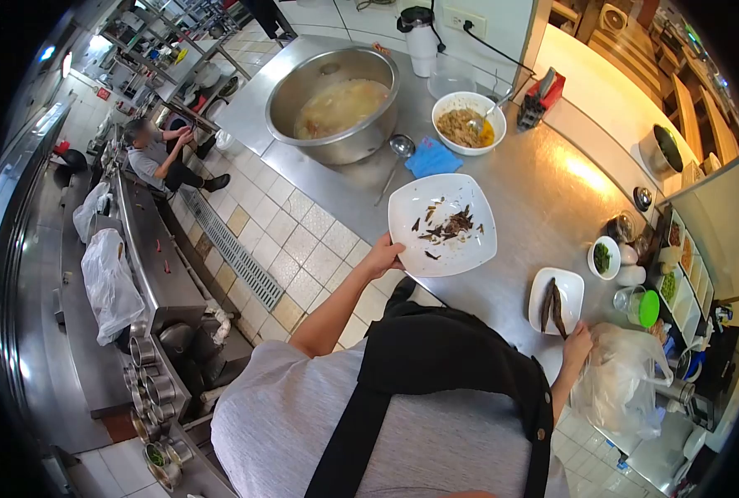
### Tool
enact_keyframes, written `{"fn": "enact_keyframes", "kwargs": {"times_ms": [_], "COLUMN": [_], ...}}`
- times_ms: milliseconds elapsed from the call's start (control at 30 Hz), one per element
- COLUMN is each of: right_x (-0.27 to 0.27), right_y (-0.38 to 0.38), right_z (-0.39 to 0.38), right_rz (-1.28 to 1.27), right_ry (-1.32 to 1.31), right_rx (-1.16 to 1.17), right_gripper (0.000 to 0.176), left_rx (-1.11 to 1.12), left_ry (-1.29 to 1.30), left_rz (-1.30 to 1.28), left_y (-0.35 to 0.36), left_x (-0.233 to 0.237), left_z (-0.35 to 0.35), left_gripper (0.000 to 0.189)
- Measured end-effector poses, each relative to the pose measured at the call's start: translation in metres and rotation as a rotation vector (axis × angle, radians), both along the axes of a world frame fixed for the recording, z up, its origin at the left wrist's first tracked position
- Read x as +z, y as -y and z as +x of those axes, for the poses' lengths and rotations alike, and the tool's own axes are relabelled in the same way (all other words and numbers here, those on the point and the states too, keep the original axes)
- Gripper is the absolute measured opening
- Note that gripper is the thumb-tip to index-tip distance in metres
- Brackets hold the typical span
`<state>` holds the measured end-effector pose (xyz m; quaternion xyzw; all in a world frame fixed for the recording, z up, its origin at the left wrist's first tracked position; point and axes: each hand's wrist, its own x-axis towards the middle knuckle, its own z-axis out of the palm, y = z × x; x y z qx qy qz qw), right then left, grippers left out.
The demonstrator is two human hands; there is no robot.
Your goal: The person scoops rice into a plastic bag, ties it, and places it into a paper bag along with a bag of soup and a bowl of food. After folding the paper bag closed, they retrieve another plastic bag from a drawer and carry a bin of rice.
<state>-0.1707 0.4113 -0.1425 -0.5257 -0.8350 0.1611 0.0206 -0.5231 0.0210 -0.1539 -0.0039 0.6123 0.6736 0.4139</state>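
My left hand (381, 256) grips the near left edge of a large white square plate (407, 203), thumb over the rim. Dark brown strips and small bits (456, 224) are scattered across that plate, which is over the front of the steel counter. On the right, my right hand (579, 344) is closed at the near right corner of a smaller white dish (573, 290). Two long, dark brown pieces (552, 307) lie in this dish, one reaching over its near rim. Whether my right fingers pinch the dish or a piece's end cannot be made out.
A big steel pot (274, 100) of cloudy liquid, a ladle (401, 148), a blue cloth (433, 158) and a bowl of minced food (467, 126) stand beyond the plate. A green-topped jar (639, 305) and plastic bag (622, 373) are right. A person (158, 158) sits far left.
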Motion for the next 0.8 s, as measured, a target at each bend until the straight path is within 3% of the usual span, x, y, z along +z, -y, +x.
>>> {"fn": "enact_keyframes", "kwargs": {"times_ms": [133, 333, 467, 567, 633, 667, 700, 733, 767, 800], "right_x": [-0.019, -0.016, -0.023, -0.025, -0.009, -0.028, -0.013, -0.007, -0.002, 0.004], "right_y": [0.013, 0.049, 0.056, 0.057, 0.068, 0.071, 0.083, 0.09, 0.097, 0.103], "right_z": [-0.02, -0.118, -0.177, -0.201, -0.205, -0.195, -0.189, -0.179, -0.168, -0.157], "right_rz": [0.13, -0.191, -0.244, -0.445, -0.489, -0.491, -0.38, -0.292, -0.201, -0.107], "right_ry": [-0.175, -0.392, -0.472, -0.641, -0.632, -0.729, -0.654, -0.604, -0.551, -0.496], "right_rx": [0.051, -0.214, -0.19, -0.252, -0.251, -0.294, -0.208, -0.166, -0.129, -0.098], "right_gripper": [0.027, 0.029, 0.027, 0.023, 0.022, 0.032, 0.042, 0.036, 0.035, 0.04], "left_rx": [-0.155, -0.28, -0.41, -0.872, -0.778, -0.743, -0.654, -0.665, -0.487, -0.223], "left_ry": [0.015, -0.104, -0.111, -0.546, -1.1, -1.189, -1.314, -1.449, -1.118, -1.211], "left_rz": [-0.098, -0.123, -0.197, -0.69, -0.749, -0.835, -0.732, -0.677, -0.639, -0.352], "left_y": [0.015, 0.025, 0.025, 0.021, 0.038, 0.031, 0.029, 0.02, 0.008, -0.003], "left_x": [0.007, 0.019, 0.03, 0.07, 0.052, 0.078, 0.094, 0.117, 0.15, 0.156], "left_z": [-0.06, -0.119, -0.142, -0.166, -0.166, -0.163, -0.163, -0.16, -0.144, -0.126], "left_gripper": [0.044, 0.042, 0.038, 0.039, 0.042, 0.038, 0.036, 0.038, 0.037, 0.032]}}
